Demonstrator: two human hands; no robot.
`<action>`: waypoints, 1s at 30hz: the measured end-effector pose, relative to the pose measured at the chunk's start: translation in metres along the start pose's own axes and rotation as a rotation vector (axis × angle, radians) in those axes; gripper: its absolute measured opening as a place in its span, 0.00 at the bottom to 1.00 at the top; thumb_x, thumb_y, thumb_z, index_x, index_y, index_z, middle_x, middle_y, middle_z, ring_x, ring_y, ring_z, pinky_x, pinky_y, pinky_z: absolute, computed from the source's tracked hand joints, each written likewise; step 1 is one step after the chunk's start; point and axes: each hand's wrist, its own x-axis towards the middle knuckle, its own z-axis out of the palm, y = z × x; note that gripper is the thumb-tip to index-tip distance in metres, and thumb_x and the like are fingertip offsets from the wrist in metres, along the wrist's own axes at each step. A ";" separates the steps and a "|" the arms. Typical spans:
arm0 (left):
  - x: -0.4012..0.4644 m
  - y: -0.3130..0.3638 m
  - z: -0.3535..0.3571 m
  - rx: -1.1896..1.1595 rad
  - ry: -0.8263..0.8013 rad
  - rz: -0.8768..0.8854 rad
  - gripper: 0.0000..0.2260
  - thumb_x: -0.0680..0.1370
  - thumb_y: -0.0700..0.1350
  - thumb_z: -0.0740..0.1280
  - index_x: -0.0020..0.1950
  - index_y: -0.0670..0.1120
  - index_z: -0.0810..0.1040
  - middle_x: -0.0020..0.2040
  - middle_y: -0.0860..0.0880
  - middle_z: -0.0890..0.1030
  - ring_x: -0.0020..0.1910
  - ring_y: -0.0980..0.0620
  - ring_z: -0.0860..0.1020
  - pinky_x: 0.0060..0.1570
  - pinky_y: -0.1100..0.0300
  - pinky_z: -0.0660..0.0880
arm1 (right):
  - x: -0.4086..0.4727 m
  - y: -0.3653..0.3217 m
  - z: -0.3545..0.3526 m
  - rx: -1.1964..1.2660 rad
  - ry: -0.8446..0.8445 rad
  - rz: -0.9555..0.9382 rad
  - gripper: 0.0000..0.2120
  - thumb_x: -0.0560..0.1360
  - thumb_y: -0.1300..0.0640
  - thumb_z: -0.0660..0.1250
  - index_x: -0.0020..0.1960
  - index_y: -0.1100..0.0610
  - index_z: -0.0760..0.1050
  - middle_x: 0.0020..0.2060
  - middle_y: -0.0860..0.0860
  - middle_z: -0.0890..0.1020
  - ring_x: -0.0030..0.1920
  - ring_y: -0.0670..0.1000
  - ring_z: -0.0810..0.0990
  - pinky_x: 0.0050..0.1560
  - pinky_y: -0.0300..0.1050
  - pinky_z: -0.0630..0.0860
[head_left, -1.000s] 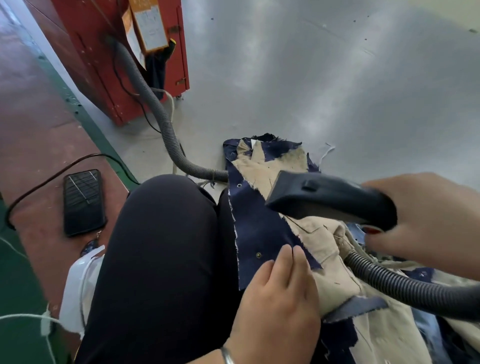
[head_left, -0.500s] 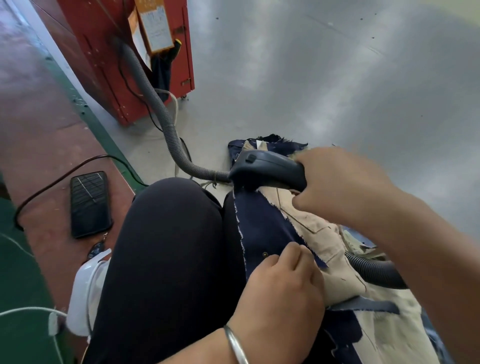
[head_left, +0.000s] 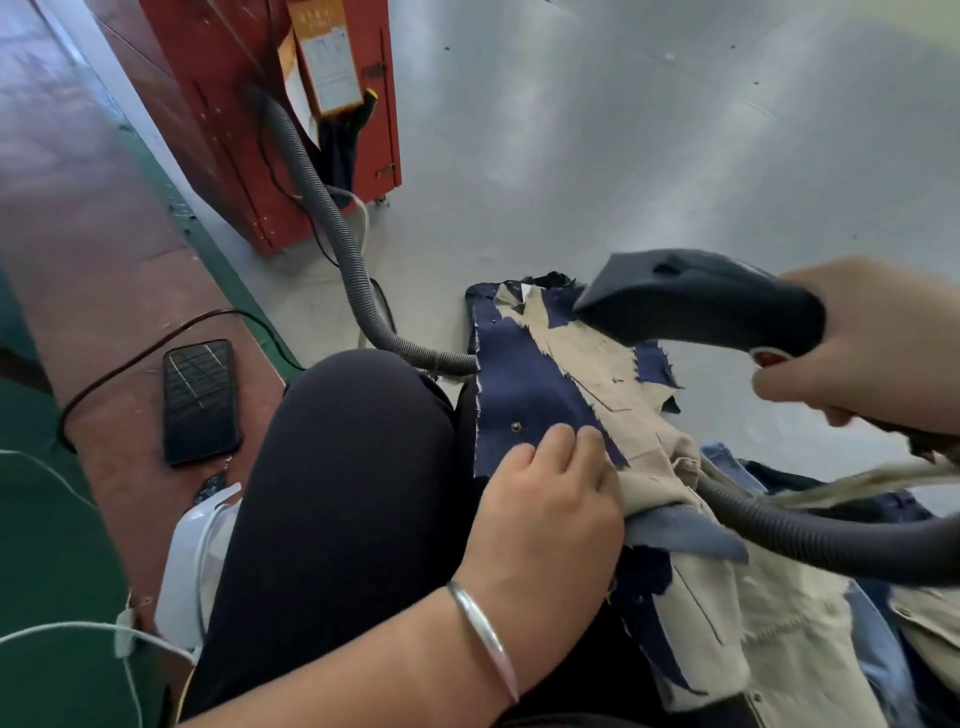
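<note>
**A:** Nozzle: where is it, which way?

**B:** The nozzle (head_left: 696, 306) is in the right hand (head_left: 872, 343), fingers wrapped round the handle end. Long axis runs roughly left-right in view. The wide mouth faces left, over the far end of the garment (head_left: 524, 384). Can't tell if the mouth touches the cloth.

**A:** Left hand?

**B:** The left hand (head_left: 550, 499) has its fingers near straight, tips pressing the garment where navy meets beige. It grips nothing. The garment's long axis runs away from the person, beside the leg (head_left: 337, 493).

**A:** Surface, room?

**B:** Grey metal-looking surface (head_left: 623, 130) under the cloth, red cabinet (head_left: 244, 156) at its far left. Red-brown floor (head_left: 78, 208) on the left with a phone (head_left: 200, 400) lying on it.

**A:** Anything hidden?

**B:** The hose (head_left: 810, 535) goes under the garment, so its middle is hidden. The right wrist is cut off by the frame edge. The cabinet label is unreadable.
</note>
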 end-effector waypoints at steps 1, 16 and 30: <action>-0.004 0.004 0.003 0.007 0.012 -0.004 0.16 0.71 0.41 0.55 0.46 0.44 0.83 0.43 0.49 0.80 0.40 0.50 0.77 0.35 0.59 0.73 | -0.009 0.003 -0.002 0.007 -0.002 0.013 0.12 0.58 0.51 0.73 0.39 0.39 0.77 0.19 0.50 0.79 0.17 0.49 0.77 0.24 0.54 0.80; -0.021 0.016 0.019 0.046 0.073 -0.018 0.16 0.73 0.38 0.57 0.50 0.40 0.84 0.50 0.42 0.83 0.49 0.45 0.81 0.49 0.54 0.79 | -0.030 -0.005 0.034 -0.230 -0.190 0.031 0.22 0.54 0.43 0.66 0.44 0.24 0.68 0.30 0.25 0.75 0.27 0.44 0.77 0.29 0.46 0.75; -0.017 0.017 0.015 0.007 0.085 -0.031 0.13 0.73 0.39 0.57 0.44 0.43 0.82 0.44 0.46 0.80 0.42 0.48 0.78 0.45 0.57 0.77 | 0.072 -0.015 0.029 0.083 -0.118 0.030 0.07 0.67 0.65 0.72 0.42 0.60 0.76 0.21 0.54 0.80 0.20 0.52 0.77 0.22 0.41 0.74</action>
